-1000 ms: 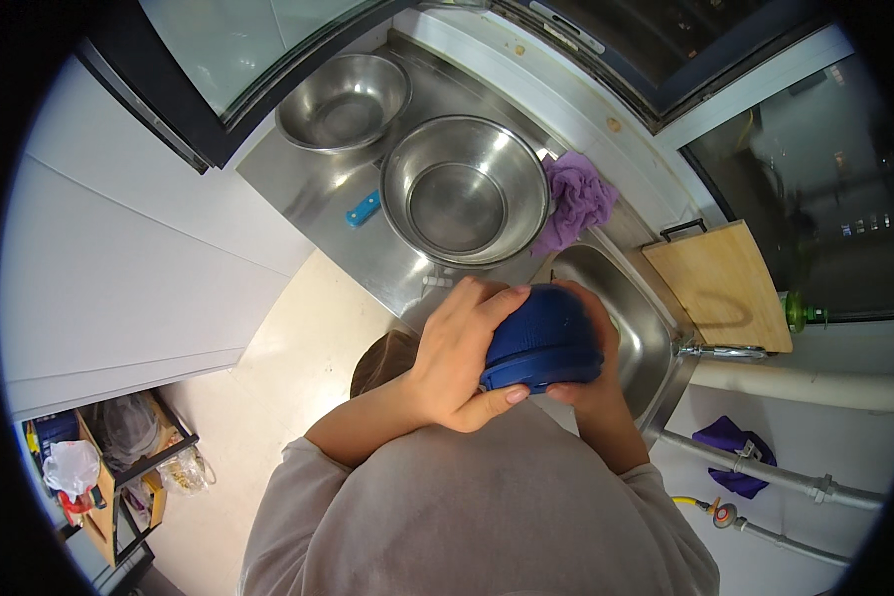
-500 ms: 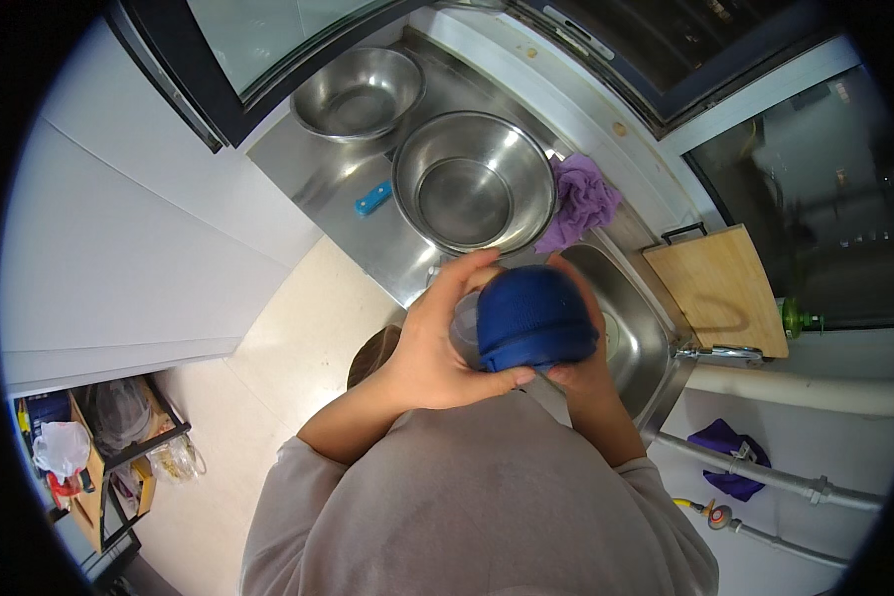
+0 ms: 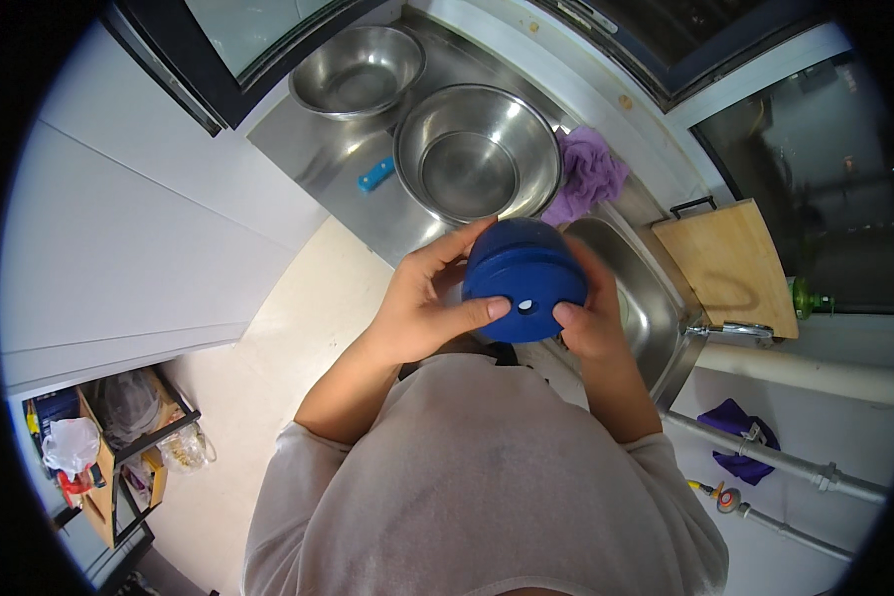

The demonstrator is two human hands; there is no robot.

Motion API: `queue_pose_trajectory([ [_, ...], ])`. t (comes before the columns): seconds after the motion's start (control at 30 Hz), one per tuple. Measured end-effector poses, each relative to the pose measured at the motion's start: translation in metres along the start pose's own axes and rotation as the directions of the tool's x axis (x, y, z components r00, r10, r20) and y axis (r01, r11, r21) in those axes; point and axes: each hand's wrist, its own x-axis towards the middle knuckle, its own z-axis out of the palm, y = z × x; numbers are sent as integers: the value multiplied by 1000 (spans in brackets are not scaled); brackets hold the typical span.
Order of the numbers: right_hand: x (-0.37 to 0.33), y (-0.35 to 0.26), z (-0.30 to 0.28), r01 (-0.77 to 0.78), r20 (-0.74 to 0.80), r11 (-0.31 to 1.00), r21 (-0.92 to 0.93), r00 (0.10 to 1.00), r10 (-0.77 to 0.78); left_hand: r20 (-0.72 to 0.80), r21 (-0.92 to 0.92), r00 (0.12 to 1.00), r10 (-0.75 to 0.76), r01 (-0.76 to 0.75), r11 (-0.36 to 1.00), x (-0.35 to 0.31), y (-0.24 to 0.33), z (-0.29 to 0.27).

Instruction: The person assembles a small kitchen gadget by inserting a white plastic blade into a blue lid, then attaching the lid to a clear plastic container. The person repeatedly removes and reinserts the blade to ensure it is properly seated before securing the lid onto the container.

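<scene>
Between my two hands is a blue dome-shaped piece with a flat, round face. A raised rim runs around it, and a small hole pierces the face, which is tilted toward me. My left hand grips it from the left, thumb pressed beside the hole. On the other side my right hand holds it, its thumb also on the face. The fingers of both hands wrap behind the piece and are partly hidden. It is held in the air near the front edge of the metal counter.
Two steel bowls, a larger one and a smaller one, stand on the counter. Near them lie a blue-handled tool and a purple cloth. Right are a sink, faucet and wooden board; left, a shelf.
The blue piece has been tipped so its flat face with the hole shows instead of the rounded top. Both thumbs have moved onto that face, and the hands appear slightly higher in view.
</scene>
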Motion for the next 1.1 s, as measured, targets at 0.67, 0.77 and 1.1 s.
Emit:
queue_pose_trajectory([
  [0.67, -2, -20, 20, -38, -150, 999, -9, 988, 36, -12, -215, 999, -36, 32, 976, 15, -10, 2],
  [0.77, -2, -19, 20, -31, -152, 999, -21, 988, 27, -19, -253, 998, -60, 53, 966, 16, -10, 1],
  [1.1, 6, -1, 12, -129, -191, 991, -26, 974, 122, -108, -311, 982, -155, 115, 943, 14, -24, -7],
])
